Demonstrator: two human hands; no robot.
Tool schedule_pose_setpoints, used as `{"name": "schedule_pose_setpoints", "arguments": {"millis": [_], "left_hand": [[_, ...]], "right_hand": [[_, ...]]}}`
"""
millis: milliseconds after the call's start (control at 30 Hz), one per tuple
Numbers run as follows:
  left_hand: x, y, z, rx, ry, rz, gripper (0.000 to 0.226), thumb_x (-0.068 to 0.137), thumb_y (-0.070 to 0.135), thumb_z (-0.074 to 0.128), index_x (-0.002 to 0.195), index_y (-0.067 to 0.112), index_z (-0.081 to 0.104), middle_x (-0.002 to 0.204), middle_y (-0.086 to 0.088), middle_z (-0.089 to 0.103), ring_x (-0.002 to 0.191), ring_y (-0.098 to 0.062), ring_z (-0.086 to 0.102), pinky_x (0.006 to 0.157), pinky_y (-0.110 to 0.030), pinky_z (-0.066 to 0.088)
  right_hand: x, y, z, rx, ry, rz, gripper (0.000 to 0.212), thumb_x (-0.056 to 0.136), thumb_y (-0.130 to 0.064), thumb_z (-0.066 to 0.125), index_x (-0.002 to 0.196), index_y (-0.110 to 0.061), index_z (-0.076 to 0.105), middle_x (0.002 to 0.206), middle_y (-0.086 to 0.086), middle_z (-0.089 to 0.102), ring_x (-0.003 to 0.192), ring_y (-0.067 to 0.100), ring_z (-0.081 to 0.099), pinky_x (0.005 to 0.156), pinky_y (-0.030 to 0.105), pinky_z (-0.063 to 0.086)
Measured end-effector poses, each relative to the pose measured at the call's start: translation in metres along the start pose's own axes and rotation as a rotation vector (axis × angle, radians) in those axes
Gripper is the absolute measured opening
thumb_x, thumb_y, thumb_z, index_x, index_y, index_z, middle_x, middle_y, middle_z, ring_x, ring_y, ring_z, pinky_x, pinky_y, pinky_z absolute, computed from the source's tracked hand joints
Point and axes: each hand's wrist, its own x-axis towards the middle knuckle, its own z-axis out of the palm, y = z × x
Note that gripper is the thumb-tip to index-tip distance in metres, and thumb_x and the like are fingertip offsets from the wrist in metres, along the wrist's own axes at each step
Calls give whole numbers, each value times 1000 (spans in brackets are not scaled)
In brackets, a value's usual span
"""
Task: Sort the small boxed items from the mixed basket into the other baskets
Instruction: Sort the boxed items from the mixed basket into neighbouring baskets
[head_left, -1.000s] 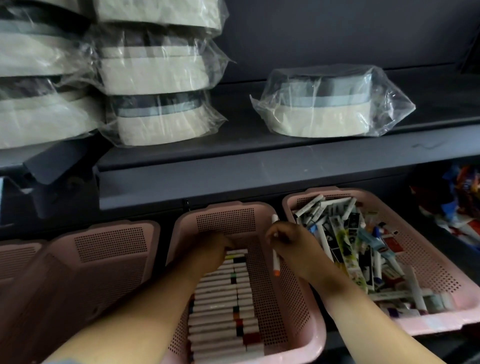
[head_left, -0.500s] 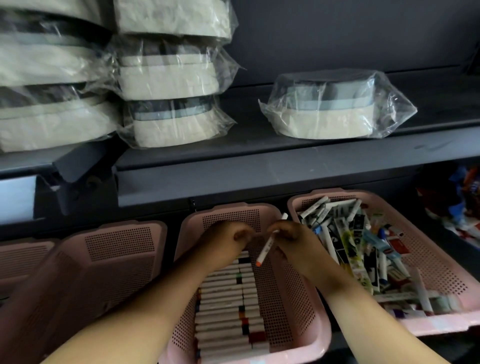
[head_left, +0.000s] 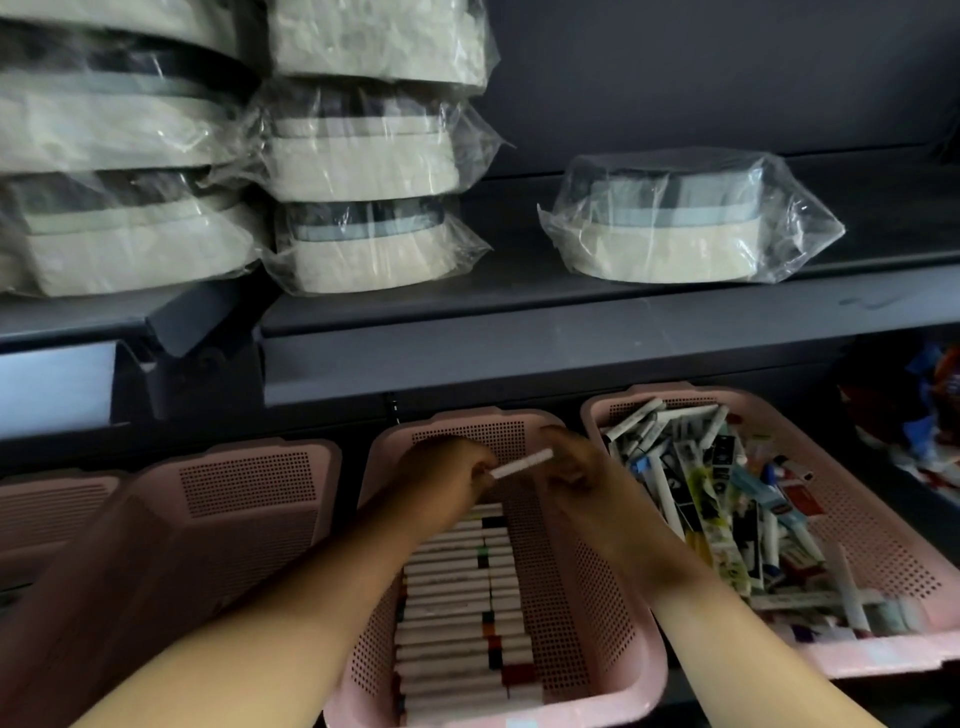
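Both hands meet over the far end of the middle pink basket (head_left: 613, 623). A slim white boxed item (head_left: 522, 464) lies nearly level between them: my left hand (head_left: 449, 475) pinches its left end and my right hand (head_left: 571, 462) grips its right end. Below them a neat row of white boxed items (head_left: 457, 613) with coloured tips fills the basket's left side. The mixed basket (head_left: 878, 525) on the right holds a jumble of several small boxes and tubes.
A pink basket (head_left: 244, 499) stands to the left, with another at the far left edge (head_left: 47, 509). A dark shelf (head_left: 545, 332) overhangs the baskets and carries plastic-wrapped hats (head_left: 680, 223). Colourful packets (head_left: 930, 415) lie at the far right.
The white item has swung from upright in my right hand to nearly level, and my left hand has come up from the row to take its left end.
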Motion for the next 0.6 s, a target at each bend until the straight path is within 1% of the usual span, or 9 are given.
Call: {"name": "schedule_pose_setpoints", "arguments": {"millis": [67,133,200,233,267,333,400,500,600], "left_hand": [[3,-14,-1,82,-98,-92,15,101,35,63,104,32,78,99,12,73,88,-7,64,82,-28,53],[6,-24,4,82,-158,-247,18,100,31,61,103,26,78,102,8,73,90,-10,66,76,-24,49],[8,-31,11,34,-186,-378,16,92,26,64,95,18,78,95,-1,75,84,-14,67,68,-24,49],[8,-33,14,25,-196,-426,16,88,25,65,92,17,78,92,-3,75,83,-17,68,68,-25,51],[10,-35,17,-12,-210,-461,17,85,27,66,92,18,78,93,-3,74,84,-18,68,69,-25,51],[13,-39,23,-94,-223,-530,23,81,32,66,97,22,79,100,1,73,85,-15,66,67,-21,47],[13,-39,23,-140,-216,-570,23,80,32,67,97,21,79,98,2,73,84,-14,65,64,-21,46],[12,-40,24,-187,-174,-597,18,84,27,66,95,18,77,94,0,72,83,-16,67,64,-24,48],[10,-41,26,-50,-131,-523,21,95,16,51,101,16,71,94,-3,68,81,-16,62,61,-22,42]], "right_hand": [[-1,-1,-2,32,17,14,23,92,-24,66,105,-43,66,92,-18,73,83,-1,69,74,22,56],[-2,-3,-4,22,11,-9,24,91,-17,65,96,-41,67,91,-21,72,80,-2,68,71,20,54],[-2,-2,-5,12,17,-2,34,87,-9,62,92,-41,67,91,-21,71,79,-1,68,71,29,58],[-2,0,-5,15,17,6,36,86,-7,61,91,-42,67,90,-22,71,80,0,68,72,32,59],[-2,0,-4,14,14,13,36,85,-7,61,90,-42,67,90,-22,71,81,-1,68,74,34,59],[-2,0,-4,-2,17,20,34,85,-8,61,89,-41,66,88,-19,71,83,-3,66,78,33,58],[-1,3,-3,-13,23,24,35,86,-9,62,87,-44,64,87,-21,70,83,-5,65,78,31,57],[-1,4,-3,0,11,20,34,87,-9,62,87,-43,65,90,-28,69,82,-5,65,76,27,57],[0,4,-3,29,9,18,31,88,-7,63,89,-38,66,87,-26,70,82,-5,66,73,22,55]]}}
